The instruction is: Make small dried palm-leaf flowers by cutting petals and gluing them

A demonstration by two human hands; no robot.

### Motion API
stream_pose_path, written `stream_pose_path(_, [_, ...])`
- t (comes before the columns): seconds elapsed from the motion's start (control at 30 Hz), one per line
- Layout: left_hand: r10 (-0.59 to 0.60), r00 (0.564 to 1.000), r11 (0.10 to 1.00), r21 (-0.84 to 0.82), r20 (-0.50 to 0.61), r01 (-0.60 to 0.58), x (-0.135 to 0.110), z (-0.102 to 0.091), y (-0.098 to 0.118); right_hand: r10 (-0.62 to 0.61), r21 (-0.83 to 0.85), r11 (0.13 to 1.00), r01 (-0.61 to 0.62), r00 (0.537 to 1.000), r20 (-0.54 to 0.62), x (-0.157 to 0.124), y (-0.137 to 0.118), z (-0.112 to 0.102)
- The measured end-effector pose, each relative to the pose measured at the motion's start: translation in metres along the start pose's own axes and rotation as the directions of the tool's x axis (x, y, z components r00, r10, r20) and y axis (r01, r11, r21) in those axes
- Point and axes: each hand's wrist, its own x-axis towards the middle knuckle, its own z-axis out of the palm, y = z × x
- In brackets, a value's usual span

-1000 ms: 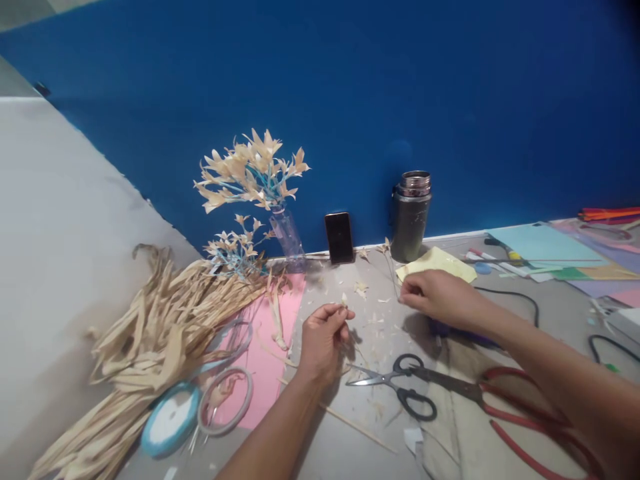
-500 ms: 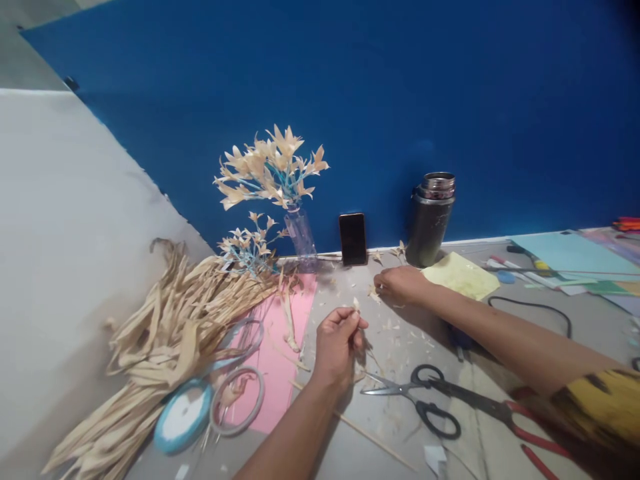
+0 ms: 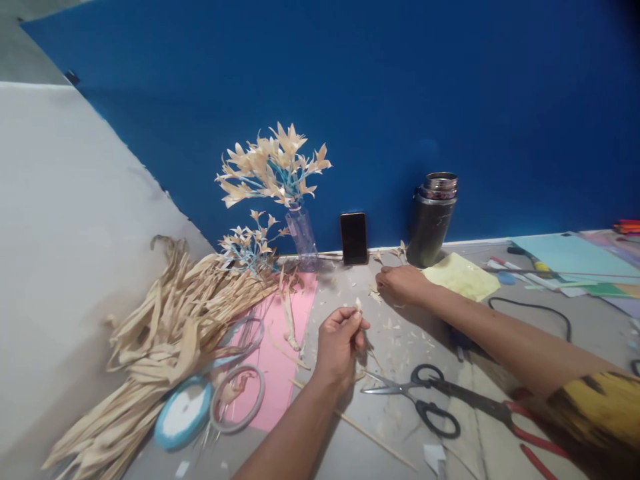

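Observation:
My left hand [image 3: 340,343] is closed in a pinch on a small dried-leaf flower piece [image 3: 358,305], held just above the grey table [image 3: 395,427]. My right hand [image 3: 401,283] reaches forward across the table, fingers curled down onto a small pale leaf scrap [image 3: 373,289] near the back edge. Black-handled scissors [image 3: 417,395] lie open right of my left wrist. A thin wooden stick [image 3: 365,433] lies under my left forearm.
A heap of dried leaf strips [image 3: 160,333] lies at left beside a pink sheet [image 3: 280,353], tape rolls [image 3: 237,399] and blue ribbon spool [image 3: 183,412]. A bottle of leaf flowers [image 3: 277,173], a phone [image 3: 353,238] and a flask [image 3: 433,219] stand against the blue wall. Yellow paper [image 3: 463,277], red-handled shears [image 3: 505,413].
My right hand moved forward and left from the yellow paper to the leaf scrap near the back edge. The view shifted left. My left hand kept its pinch.

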Motion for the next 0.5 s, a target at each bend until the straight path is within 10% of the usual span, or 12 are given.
stream_pose_path(0.37, [-0.021,1.000,0.998,-0.067,0.003,0.022,0.001,-0.001,0.004,-0.015,0.515,0.856,-0.035,0.996,0.093,-0.023,0.006,-0.019])
stream_pose_path(0.43, [-0.034,0.999,0.993,-0.109,0.015,0.036,0.000,-0.001,0.005,-0.037,0.639,0.768,-0.037,0.994,0.102,-0.043,-0.001,-0.025])
stream_pose_path(0.5, [-0.050,0.998,0.988,-0.144,0.043,0.056,-0.004,0.001,0.007,-0.046,0.890,0.446,-0.090,0.991,0.123,-0.067,-0.010,-0.032])
